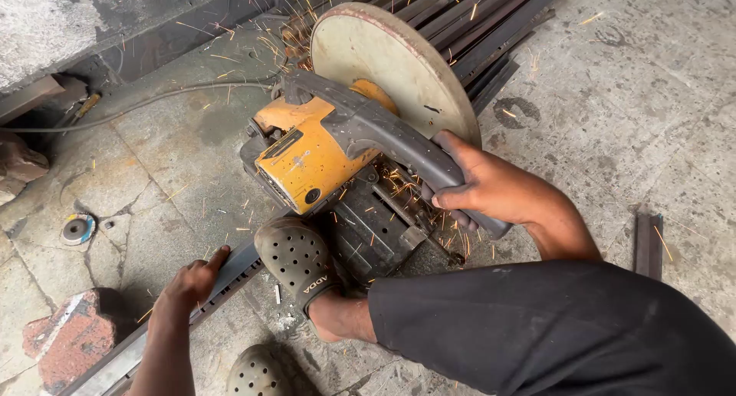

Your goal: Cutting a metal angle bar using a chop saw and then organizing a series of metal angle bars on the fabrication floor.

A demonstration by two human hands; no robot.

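Observation:
A yellow chop saw (314, 158) with a large pale disc guard (391, 66) sits on the concrete floor, throwing orange sparks. My right hand (491, 185) grips its dark grey handle (391, 139). My left hand (192, 281) presses down on a long dark metal bar (130, 350) that runs from the lower left into the saw. My foot in a dark perforated clog (295, 258) rests on the bar close to the saw's base.
A stack of dark metal bars (475, 20) lies behind the saw. A power cable (153, 101) trails left. A worn grinding disc (77, 229) and a reddish brick (73, 335) lie at left. A short bar piece (648, 244) lies at right.

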